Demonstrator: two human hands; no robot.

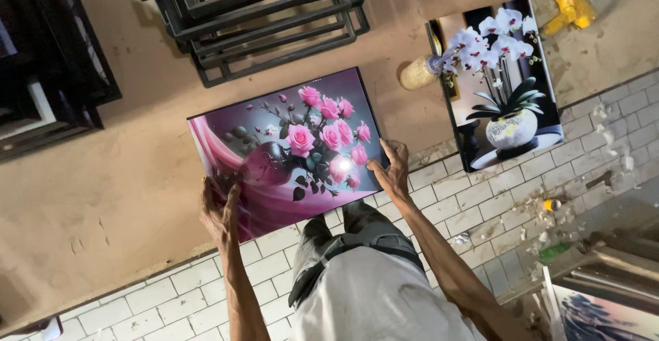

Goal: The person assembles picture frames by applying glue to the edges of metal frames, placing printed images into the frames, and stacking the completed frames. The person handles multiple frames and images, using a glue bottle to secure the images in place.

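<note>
A head camera looks down at a person standing on a white-tiled floor [480,197], facing a tan wall [123,169]. Both bare hands hold a glossy rose picture [288,149], pink roses on a purple ground, flat against the wall.

The left hand [221,212] is closed around the picture's lower left edge, fingers wrapped over the front. The right hand [392,169] grips the lower right corner, thumb and fingers pinching the edge. The picture sits tilted, its right side higher than its left, its lower edge close to the line where the wall meets the floor.

Just to the right, an orchid picture [501,80] with white flowers in a pale vase leans on the same wall, apart from the rose picture. A small pale jar [419,73] stands beside its left edge. A stack of dark empty frames [261,18] rests further along the wall, and more dark frames [48,73] sit at the left. A yellow tool [570,8] lies near the top right. Another picture [604,313] shows partly at the bottom right, amid scraps of litter on the tiles.

To handle this well, it seems wise to keep both grips on opposite edges, fingers off the shiny face, and to move the panel evenly so neither corner knocks the jar or the orchid picture.
</note>
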